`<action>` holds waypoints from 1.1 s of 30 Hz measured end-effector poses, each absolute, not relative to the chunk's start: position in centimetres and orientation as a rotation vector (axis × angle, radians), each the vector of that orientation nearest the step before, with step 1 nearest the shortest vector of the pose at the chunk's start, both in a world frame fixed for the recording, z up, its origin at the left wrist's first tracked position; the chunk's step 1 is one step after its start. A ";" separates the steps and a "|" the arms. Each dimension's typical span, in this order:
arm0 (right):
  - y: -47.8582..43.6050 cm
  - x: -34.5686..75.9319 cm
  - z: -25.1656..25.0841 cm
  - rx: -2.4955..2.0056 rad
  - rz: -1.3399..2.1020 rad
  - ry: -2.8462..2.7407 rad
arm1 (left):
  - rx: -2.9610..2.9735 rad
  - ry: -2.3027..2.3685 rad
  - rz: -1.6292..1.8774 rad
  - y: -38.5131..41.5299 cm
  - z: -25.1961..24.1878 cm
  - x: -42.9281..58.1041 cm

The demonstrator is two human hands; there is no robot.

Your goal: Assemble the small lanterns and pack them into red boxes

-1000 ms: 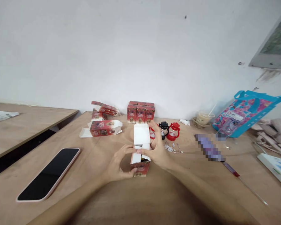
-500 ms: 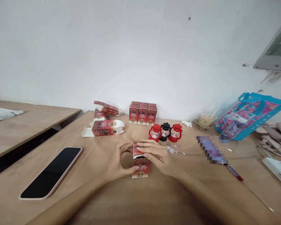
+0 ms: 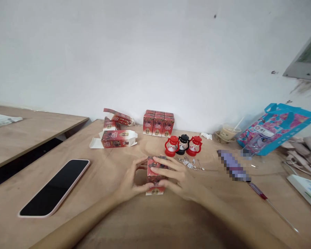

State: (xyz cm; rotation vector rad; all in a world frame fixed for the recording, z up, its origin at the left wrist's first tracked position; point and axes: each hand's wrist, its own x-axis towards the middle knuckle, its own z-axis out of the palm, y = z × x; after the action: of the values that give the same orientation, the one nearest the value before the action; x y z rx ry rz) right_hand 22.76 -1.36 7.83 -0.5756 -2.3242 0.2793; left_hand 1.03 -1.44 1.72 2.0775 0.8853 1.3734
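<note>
A small red printed box (image 3: 154,180) stands upright on the wooden table, its top flap down. My left hand (image 3: 132,180) grips the box's left side, thumb on the front face. Over the top and right side lies my right hand (image 3: 175,174), its fingers on the lid and thumb at the front. Just behind are a red lantern (image 3: 172,146), a black lantern (image 3: 183,144) and another red lantern (image 3: 195,145). Small white and metal parts (image 3: 190,164) lie scattered before them.
Closed red boxes (image 3: 158,124) stand in a block near the wall. Open boxes (image 3: 115,139) lie left of them. A phone (image 3: 55,186) is at left. Rightward are a cup (image 3: 228,132), a blue bag (image 3: 277,128) and a screwdriver (image 3: 261,194).
The box's top flap, raised at the front before, is now pressed down flat. My right hand's fingers have shifted over the lid. The view has moved slightly.
</note>
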 end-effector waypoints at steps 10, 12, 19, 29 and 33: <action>0.3 27.3 11.7 -0.704 0.163 -1.979 | 1.342 0.958 1.204 0.8 0.9 0.7; 3.5 29.8 14.3 -0.715 -0.039 -1.747 | 1.148 1.027 1.266 1.3 0.9 0.9; 18.6 36.4 16.6 -1.362 0.121 -1.630 | 1.019 1.044 1.314 1.3 0.9 1.0; 26.9 32.4 12.9 -1.760 0.666 -1.633 | 1.129 1.138 1.295 0.9 1.0 0.9; 27.7 30.3 12.2 -1.715 0.737 -1.653 | 1.169 1.159 1.270 0.7 1.4 1.0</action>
State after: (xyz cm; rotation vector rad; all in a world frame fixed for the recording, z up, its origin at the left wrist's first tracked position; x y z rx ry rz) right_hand 30.30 27.75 12.21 -1.7154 -1.6525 0.7368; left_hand 1.03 0.69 1.40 1.1688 1.1589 1.2696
